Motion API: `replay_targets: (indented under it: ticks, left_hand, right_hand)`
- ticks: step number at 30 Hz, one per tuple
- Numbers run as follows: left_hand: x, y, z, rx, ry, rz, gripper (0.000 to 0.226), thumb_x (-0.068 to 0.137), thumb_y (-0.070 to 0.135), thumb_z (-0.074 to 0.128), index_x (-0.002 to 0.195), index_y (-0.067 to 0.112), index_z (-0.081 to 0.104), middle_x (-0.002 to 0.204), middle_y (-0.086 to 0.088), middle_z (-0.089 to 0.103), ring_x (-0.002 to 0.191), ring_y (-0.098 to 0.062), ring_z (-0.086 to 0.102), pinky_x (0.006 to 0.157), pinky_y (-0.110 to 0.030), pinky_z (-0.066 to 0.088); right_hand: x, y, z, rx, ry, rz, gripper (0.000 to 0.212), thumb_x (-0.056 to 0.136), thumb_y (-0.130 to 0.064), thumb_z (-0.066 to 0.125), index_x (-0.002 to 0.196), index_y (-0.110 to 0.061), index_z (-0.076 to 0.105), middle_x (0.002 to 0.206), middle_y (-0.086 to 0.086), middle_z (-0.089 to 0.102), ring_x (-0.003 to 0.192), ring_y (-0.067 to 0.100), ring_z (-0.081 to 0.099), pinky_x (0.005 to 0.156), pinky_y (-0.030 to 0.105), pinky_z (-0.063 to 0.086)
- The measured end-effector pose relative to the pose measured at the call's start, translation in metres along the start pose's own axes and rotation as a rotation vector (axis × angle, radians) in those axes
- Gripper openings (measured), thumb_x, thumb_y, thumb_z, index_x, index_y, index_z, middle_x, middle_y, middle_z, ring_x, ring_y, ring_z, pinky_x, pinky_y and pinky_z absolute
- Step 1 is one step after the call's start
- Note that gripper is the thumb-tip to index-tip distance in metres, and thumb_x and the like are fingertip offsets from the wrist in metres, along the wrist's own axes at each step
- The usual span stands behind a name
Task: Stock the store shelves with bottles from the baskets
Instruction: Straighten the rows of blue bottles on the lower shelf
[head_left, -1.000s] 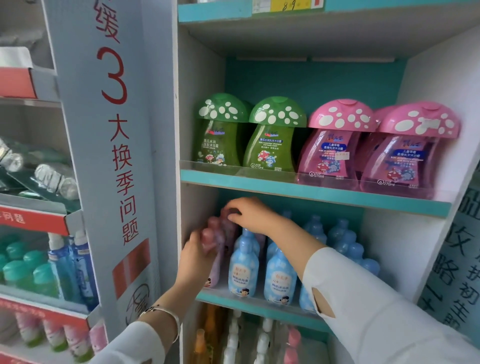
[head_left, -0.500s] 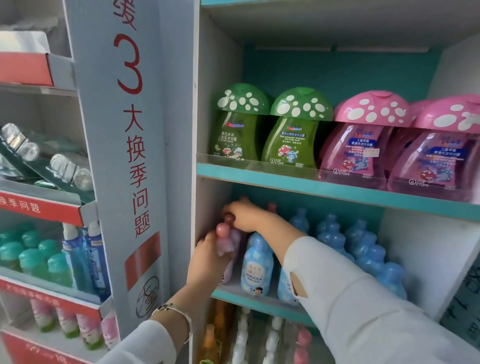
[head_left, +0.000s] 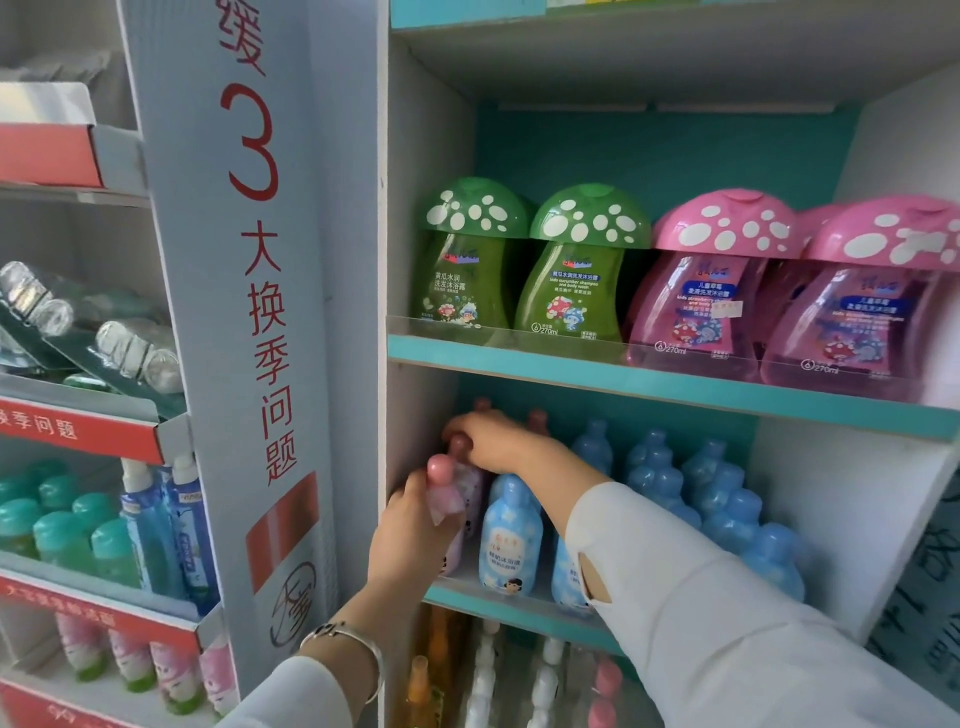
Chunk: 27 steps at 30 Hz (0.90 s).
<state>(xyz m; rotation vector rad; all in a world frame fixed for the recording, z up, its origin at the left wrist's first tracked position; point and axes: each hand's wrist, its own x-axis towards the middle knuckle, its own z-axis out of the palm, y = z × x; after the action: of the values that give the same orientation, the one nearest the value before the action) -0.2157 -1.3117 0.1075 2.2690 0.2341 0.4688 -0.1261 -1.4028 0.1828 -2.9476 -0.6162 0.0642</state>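
Note:
Both hands are inside the middle shelf (head_left: 519, 597) at its left end. My left hand (head_left: 415, 535) grips the front pink bottle (head_left: 441, 467) round its body, just below the round pink cap. My right hand (head_left: 493, 439) reaches over it and its fingers curl on the cap of a second pink bottle (head_left: 460, 444) behind. More pink caps (head_left: 537, 418) show further back. Several blue bottles (head_left: 511, 540) stand in rows to the right of the pink ones.
Green mushroom-cap bottles (head_left: 467, 260) and pink mushroom-cap bottles (head_left: 711, 280) fill the shelf above. A tall printed divider panel (head_left: 249, 312) stands left of the shelf unit. Teal-capped and blue bottles (head_left: 156, 525) sit on the left rack. Pump bottles (head_left: 483, 680) stand below.
The view has shifted slightly right and closer. My left hand still holds the front pink bottle; my right hand has settled lower onto the caps behind it.

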Motion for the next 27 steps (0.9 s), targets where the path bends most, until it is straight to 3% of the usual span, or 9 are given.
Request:
replay_targets:
  ticks: [5, 8, 11, 14, 18, 21, 27]
  left_hand:
    - [-0.005, 0.003, 0.0, -0.037, -0.014, -0.025, 0.058, 0.084, 0.026, 0.064, 0.133, 0.014, 0.037, 0.133, -0.008, 0.049, 0.117, -0.027, 0.05, 0.097, -0.036, 0.043]
    - [-0.015, 0.009, -0.005, -0.059, 0.042, 0.03, 0.066, 0.087, 0.021, 0.061, 0.143, 0.015, 0.027, 0.145, -0.007, 0.036, 0.128, -0.026, 0.042, 0.104, -0.034, 0.037]
    - [-0.026, 0.015, -0.009, -0.049, 0.137, 0.142, 0.064, 0.088, 0.017, 0.059, 0.144, 0.018, 0.027, 0.147, -0.005, 0.03, 0.133, -0.024, 0.033, 0.109, -0.035, 0.032]
    - [-0.039, 0.028, -0.007, 0.049, 0.173, 0.24, 0.05, 0.087, 0.017, 0.057, 0.135, 0.018, 0.041, 0.137, -0.004, 0.039, 0.125, -0.024, 0.035, 0.104, -0.032, 0.031]
    - [-0.059, 0.051, 0.007, 0.067, 0.097, 0.34, 0.039, 0.084, 0.013, 0.061, 0.122, 0.012, 0.054, 0.121, -0.008, 0.049, 0.113, -0.028, 0.044, 0.095, -0.029, 0.032]
    - [-0.073, 0.063, 0.024, -0.024, -0.012, 0.349, 0.041, 0.084, 0.011, 0.061, 0.124, 0.012, 0.053, 0.121, -0.009, 0.05, 0.114, -0.029, 0.046, 0.095, -0.034, 0.037]
    - [-0.093, 0.08, 0.052, -0.076, -0.132, 0.349, 0.048, 0.087, 0.009, 0.057, 0.133, 0.016, 0.044, 0.134, -0.003, 0.043, 0.119, -0.022, 0.047, 0.095, -0.026, 0.036]
  right_hand:
    - [-0.013, 0.005, 0.001, 0.026, 0.028, -0.053, 0.034, 0.082, -0.022, 0.039, 0.111, -0.037, 0.05, 0.1, -0.006, 0.051, 0.097, 0.016, 0.048, 0.096, 0.056, 0.028]
    - [-0.026, 0.006, -0.004, 0.063, 0.054, -0.097, 0.038, 0.087, -0.024, 0.05, 0.125, -0.025, 0.049, 0.118, 0.003, 0.053, 0.113, 0.024, 0.048, 0.101, 0.055, 0.032]
    - [-0.045, 0.012, -0.01, 0.055, 0.132, -0.097, 0.053, 0.09, -0.026, 0.056, 0.14, -0.026, 0.038, 0.141, 0.011, 0.04, 0.128, 0.03, 0.042, 0.106, 0.049, 0.032]
    - [-0.07, 0.028, -0.013, 0.123, 0.16, -0.065, 0.053, 0.093, -0.022, 0.054, 0.144, -0.023, 0.036, 0.138, 0.012, 0.041, 0.125, 0.03, 0.044, 0.103, 0.038, 0.038]
    - [-0.113, 0.057, -0.015, 0.17, 0.215, -0.009, 0.05, 0.092, -0.02, 0.055, 0.14, -0.02, 0.042, 0.134, 0.012, 0.045, 0.124, 0.029, 0.046, 0.104, 0.038, 0.037]
    - [-0.145, 0.078, -0.016, 0.196, 0.238, 0.022, 0.047, 0.093, -0.015, 0.054, 0.139, -0.017, 0.044, 0.136, 0.013, 0.044, 0.126, 0.027, 0.044, 0.104, 0.03, 0.033]
    - [-0.184, 0.114, -0.004, 0.22, 0.254, 0.127, 0.043, 0.095, -0.014, 0.051, 0.137, -0.016, 0.047, 0.138, 0.012, 0.045, 0.125, 0.027, 0.046, 0.102, 0.031, 0.035]
